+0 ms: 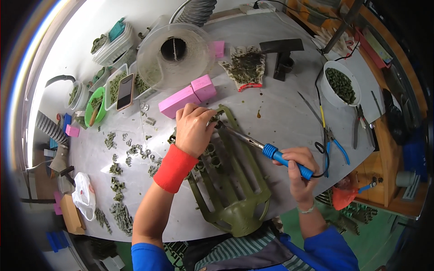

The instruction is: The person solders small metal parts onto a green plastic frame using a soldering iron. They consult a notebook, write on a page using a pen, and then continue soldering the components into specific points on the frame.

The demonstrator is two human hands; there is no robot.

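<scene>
My right hand (299, 169) grips the blue handle of a soldering iron (275, 155). Its metal shaft points up and left, with the tip close to the fingers of my left hand. My left hand (195, 128), with a red wristband (175, 168) below it, is closed at the far end of an olive-green plastic frame (239, 212). What its fingers pinch is hidden by the hand. The frame has several long bars, and small ring-shaped green parts (215, 161) sit among them. Two pink blocks (178, 101) lie just beyond my left hand.
Small green parts (121, 217) are scattered on the grey table at left. A clear round hood (174, 67) stands at the back beside a phone (125, 91) and tubs. At right are a white bucket (341, 83) of green pieces, pliers (333, 147) and the iron's cord. A stained glove (246, 67) lies far.
</scene>
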